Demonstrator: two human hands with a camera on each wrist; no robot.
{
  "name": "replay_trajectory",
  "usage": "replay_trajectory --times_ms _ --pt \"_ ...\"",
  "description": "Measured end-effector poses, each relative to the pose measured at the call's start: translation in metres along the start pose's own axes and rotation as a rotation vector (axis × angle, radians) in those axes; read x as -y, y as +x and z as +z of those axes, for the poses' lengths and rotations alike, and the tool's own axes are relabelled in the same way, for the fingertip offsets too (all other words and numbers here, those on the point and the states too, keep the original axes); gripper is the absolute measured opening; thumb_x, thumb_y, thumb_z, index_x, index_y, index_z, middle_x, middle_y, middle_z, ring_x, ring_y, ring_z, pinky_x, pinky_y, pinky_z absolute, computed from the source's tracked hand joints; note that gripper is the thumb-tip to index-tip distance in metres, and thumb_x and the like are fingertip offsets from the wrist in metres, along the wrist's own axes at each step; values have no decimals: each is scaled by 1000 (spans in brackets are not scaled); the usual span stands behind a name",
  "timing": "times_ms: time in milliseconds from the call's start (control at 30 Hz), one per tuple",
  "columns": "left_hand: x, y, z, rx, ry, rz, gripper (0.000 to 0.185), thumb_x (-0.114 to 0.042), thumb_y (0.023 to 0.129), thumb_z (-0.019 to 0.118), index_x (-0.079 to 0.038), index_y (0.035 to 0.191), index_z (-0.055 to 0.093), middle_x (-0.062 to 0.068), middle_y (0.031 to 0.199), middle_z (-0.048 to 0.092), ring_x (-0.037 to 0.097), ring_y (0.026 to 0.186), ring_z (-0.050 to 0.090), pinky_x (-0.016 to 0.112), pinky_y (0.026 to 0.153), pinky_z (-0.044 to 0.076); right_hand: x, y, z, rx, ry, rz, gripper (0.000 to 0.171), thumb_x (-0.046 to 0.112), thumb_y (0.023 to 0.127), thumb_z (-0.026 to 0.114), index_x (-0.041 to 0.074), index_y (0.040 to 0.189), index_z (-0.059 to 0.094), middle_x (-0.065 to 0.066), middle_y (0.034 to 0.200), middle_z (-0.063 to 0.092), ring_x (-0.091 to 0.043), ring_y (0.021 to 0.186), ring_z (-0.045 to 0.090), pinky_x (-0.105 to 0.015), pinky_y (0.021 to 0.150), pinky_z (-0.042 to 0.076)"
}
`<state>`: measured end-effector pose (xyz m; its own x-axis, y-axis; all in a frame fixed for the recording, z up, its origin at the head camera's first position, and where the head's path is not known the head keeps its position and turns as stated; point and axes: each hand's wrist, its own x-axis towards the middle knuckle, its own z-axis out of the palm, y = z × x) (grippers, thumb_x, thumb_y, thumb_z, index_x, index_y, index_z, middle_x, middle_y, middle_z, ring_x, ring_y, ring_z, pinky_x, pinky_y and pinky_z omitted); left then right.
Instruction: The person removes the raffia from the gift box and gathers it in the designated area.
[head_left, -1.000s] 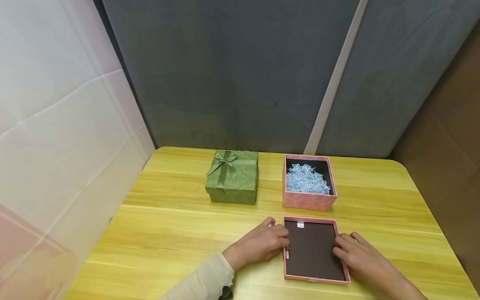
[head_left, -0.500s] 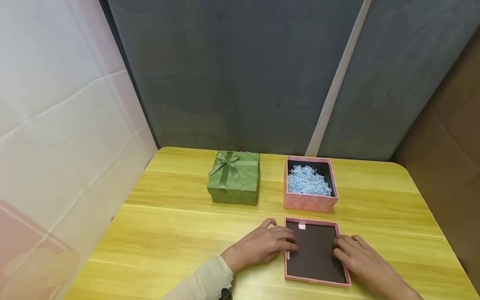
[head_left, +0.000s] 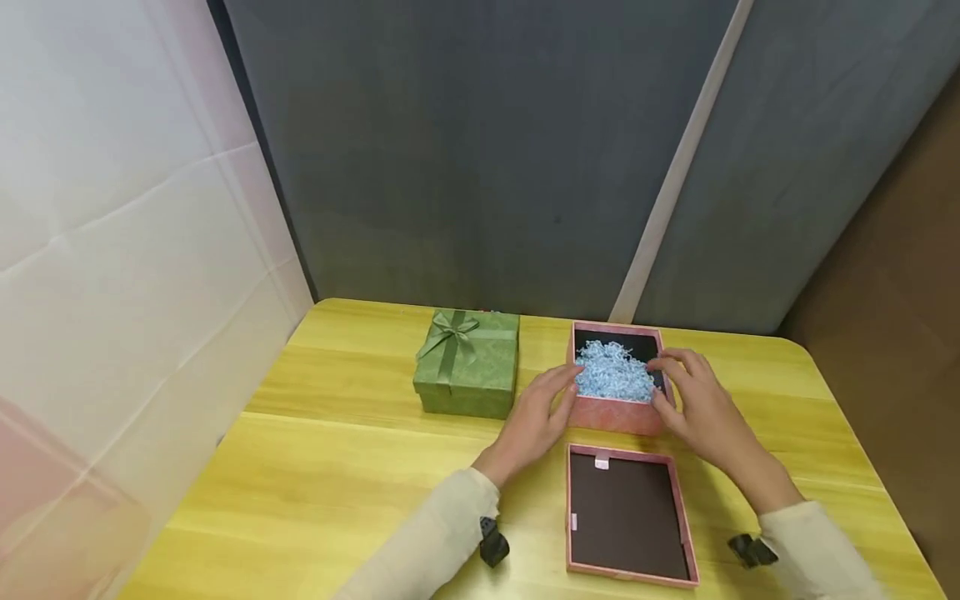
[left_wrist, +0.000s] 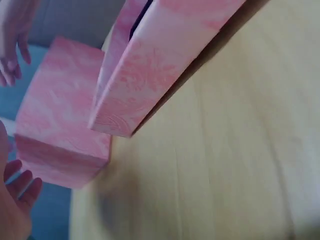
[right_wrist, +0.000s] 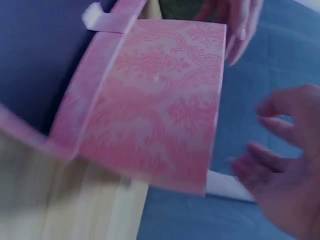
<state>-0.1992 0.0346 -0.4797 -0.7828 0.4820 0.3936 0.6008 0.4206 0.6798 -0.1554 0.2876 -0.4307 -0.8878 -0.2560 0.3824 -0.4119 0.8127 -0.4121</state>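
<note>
Left hand lies with fingers extended against the left wall of the pink box; right hand sits at the box's right wall, fingers loosely spread, and contact there cannot be confirmed. Neither hand is curled around anything. The box stands between both hands, at 12 o'clock from the lid, which lies open-side up just in front, dark interior showing. The box is open and holds pale blue shredded paper. A closed green box with a bow stands at 9 o'clock from the pink box, apart from it. The table has bare surface at 7 o'clock; its far edge lies just behind both boxes.
</note>
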Motion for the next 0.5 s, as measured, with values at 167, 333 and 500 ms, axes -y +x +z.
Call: replay_trajectory --times_ms 167,333,500 --pt "21 14 22 -32 -43 -144 40 -22 112 44 -8 148 58 10 149 58 26 138 54 39 115 41 -9 43 34 290 124 209 46 19 96 70 -2 135 59 -31 139 51 -49 127 51 -67 103 44" --pt "28 20 28 -9 -151 -235 44 -33 113 42 -21 154 52 4 154 53 23 141 50 41 116 39 -19 60 53 507 194 344 73 37 93 74 3 151 47 -35 151 41 -54 138 40 -72 108 35" --pt "35 24 28 22 -248 -295 49 -44 111 42 -32 158 44 0 157 49 22 140 51 42 113 42 -23 75 56 675 238 434 94 45 88 75 7 162 31 -34 163 24 -58 149 17 -78 111 21"
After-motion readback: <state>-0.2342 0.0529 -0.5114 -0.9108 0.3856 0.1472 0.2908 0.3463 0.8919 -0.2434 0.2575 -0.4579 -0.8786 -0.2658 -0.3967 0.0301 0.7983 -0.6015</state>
